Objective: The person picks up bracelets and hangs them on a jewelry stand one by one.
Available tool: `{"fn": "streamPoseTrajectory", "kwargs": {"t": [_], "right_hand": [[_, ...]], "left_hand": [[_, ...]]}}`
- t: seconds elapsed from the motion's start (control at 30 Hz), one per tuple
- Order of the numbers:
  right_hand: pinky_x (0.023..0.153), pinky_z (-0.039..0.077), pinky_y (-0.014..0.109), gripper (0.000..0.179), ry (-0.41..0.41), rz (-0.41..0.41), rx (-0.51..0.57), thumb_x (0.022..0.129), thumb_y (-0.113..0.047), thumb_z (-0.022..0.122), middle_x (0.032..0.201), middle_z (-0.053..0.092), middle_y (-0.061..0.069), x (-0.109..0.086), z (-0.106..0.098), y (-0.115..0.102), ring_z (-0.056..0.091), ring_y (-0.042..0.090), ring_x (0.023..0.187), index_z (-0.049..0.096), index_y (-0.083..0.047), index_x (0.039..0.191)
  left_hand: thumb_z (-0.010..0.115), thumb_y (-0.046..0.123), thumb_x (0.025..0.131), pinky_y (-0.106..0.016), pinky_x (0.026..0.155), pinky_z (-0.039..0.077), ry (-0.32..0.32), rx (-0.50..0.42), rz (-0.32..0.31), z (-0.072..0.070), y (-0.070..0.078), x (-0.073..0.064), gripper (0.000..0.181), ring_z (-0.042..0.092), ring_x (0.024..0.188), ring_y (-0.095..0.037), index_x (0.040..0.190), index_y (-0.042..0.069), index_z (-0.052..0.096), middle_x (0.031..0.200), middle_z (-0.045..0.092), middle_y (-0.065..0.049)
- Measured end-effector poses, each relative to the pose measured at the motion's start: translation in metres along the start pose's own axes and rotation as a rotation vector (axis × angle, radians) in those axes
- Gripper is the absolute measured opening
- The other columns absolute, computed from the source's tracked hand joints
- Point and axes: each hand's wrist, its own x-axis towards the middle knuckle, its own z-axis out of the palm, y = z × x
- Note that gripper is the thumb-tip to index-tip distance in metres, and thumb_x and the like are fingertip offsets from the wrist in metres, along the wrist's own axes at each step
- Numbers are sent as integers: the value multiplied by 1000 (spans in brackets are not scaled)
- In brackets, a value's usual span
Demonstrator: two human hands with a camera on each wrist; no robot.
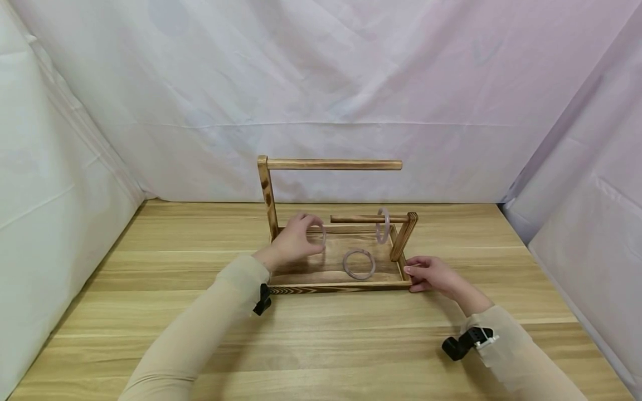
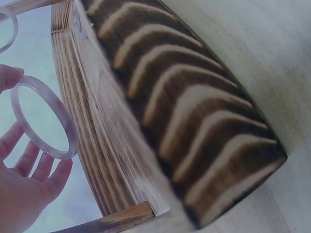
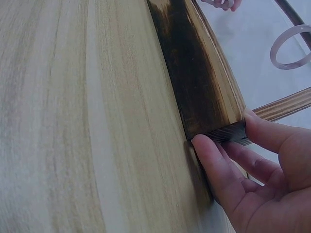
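Observation:
A wooden bracelet stand (image 1: 341, 288) with a shallow tray base stands on the table. My left hand (image 1: 292, 243) is over the tray's left part, pinching a pale lilac bangle (image 2: 72, 131) between thumb and fingertips, the ring held on edge. At the tray's front right corner, my right hand (image 1: 433, 277) grips the wood, thumb on top and fingers against its outer side. A second bangle (image 1: 359, 277) lies flat in the tray. Another bangle (image 1: 387, 225) hangs around the lower bar (image 1: 351, 219), near its post.
The stand's taller bar (image 1: 335, 164) runs rightward from the left post (image 1: 268, 195), its right end free. The lower bar's left end is free too. White cloth (image 1: 321, 83) hangs behind and at both sides of the wood-grain table (image 1: 321, 345).

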Motion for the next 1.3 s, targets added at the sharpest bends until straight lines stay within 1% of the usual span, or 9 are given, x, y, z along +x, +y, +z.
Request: {"fn": "streamPoseTrajectory", "kwargs": {"t": [0.23, 0.43, 0.57, 0.73, 0.93, 1.07, 1.13, 1.3], "right_hand": [[73, 57, 28, 52, 1, 1, -4, 97, -13, 48, 88, 51, 4, 0, 0, 1, 54, 10, 76, 30, 20, 132], [73, 57, 28, 52, -4, 3, 6, 97, -13, 48, 88, 51, 3, 1, 0, 0, 55, 10, 76, 30, 19, 133], [73, 57, 28, 52, -5, 5, 8, 97, -13, 48, 88, 50, 3, 1, 0, 0, 55, 9, 75, 30, 19, 133], [73, 57, 28, 52, -9, 7, 6, 97, -13, 48, 88, 51, 3, 0, -1, 0, 55, 9, 75, 29, 19, 133], [73, 57, 27, 52, -9, 8, 10, 97, -14, 48, 88, 50, 3, 0, -1, 0, 54, 9, 75, 29, 19, 133], [72, 57, 27, 52, -9, 8, 14, 97, -13, 48, 88, 50, 3, 1, -1, 0, 54, 9, 75, 29, 19, 133], [72, 57, 27, 52, -9, 7, 16, 97, -13, 48, 88, 50, 3, 1, -1, 0, 54, 9, 75, 29, 19, 133], [73, 57, 27, 52, -13, 5, 14, 97, -13, 48, 87, 50, 3, 1, -1, 0, 54, 9, 75, 30, 19, 132]], "left_hand": [[71, 23, 80, -45, 101, 42, 26, -30, 29, -2, 1, 0, 53, 43, 121, -28, 127, 10, 52, 130, 44, -10], [73, 24, 78, -43, 100, 43, 45, -68, 42, -5, -1, 1, 57, 47, 115, -29, 128, 7, 51, 124, 46, -11], [73, 25, 79, -45, 102, 41, 40, -130, 53, -7, -1, 0, 60, 45, 120, -33, 130, 4, 49, 124, 45, -15], [72, 25, 80, -45, 104, 40, 37, -176, 68, -8, -1, 1, 59, 43, 125, -35, 130, 3, 48, 125, 44, -14], [71, 27, 80, -45, 104, 40, 51, -153, 61, -10, -1, 1, 59, 43, 124, -33, 130, 7, 48, 128, 44, -11], [71, 28, 80, -45, 102, 41, 69, -126, 55, -12, 1, 0, 58, 44, 122, -31, 130, 6, 49, 128, 45, -10], [71, 28, 80, -44, 101, 42, 78, -132, 58, -13, 1, 0, 58, 45, 120, -29, 130, 6, 49, 127, 45, -11], [72, 25, 81, -41, 96, 45, 84, -180, 67, -14, 1, 0, 57, 46, 117, -25, 129, 7, 47, 125, 43, -9]]}}
